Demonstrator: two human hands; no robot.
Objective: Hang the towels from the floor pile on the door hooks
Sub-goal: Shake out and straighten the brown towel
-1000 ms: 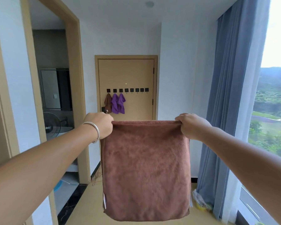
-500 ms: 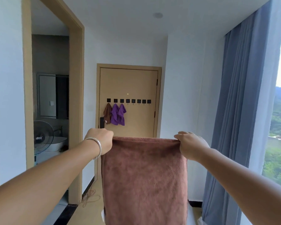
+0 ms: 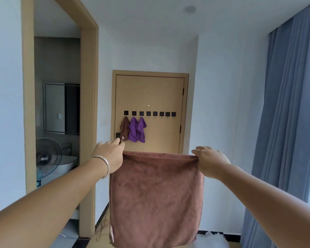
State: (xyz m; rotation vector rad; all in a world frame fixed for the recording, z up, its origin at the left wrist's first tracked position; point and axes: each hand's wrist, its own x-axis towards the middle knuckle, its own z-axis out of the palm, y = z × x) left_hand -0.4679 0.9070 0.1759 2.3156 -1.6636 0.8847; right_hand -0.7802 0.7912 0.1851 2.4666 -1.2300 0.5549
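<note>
Brown towel [image 3: 156,197] hangs flat btwn both hands, held up at arm's length w/ its top edge stretched level. Left hand [image 3: 109,156] grips the top left corner: fingers [image 3: 117,141] curled over the edge, tips together; the corner itself is hidden behind the hand. Bangle [image 3: 104,162] on that wrist. Right hand [image 3: 210,161] pinches the top right corner, fingers bent down over the edge and clamped on the cloth; thumb not visible, so exact pinch can't be told. Towel's bottom edge is cut off by the frame.

Door [image 3: 150,97] straight ahead, well apart from the hands, w/ a row of black hooks [image 3: 155,114]. Three left hooks carry towels: one brown [image 3: 124,127], two purple [image 3: 137,129]; the other five are bare. Held towel covers the door's lower part. Left: doorway w/ fan [image 3: 47,156], sink partly hidden behind it. Right: blue curtain [image 3: 290,113]. Something white on the floor at bottom right, too cut off to identify.
</note>
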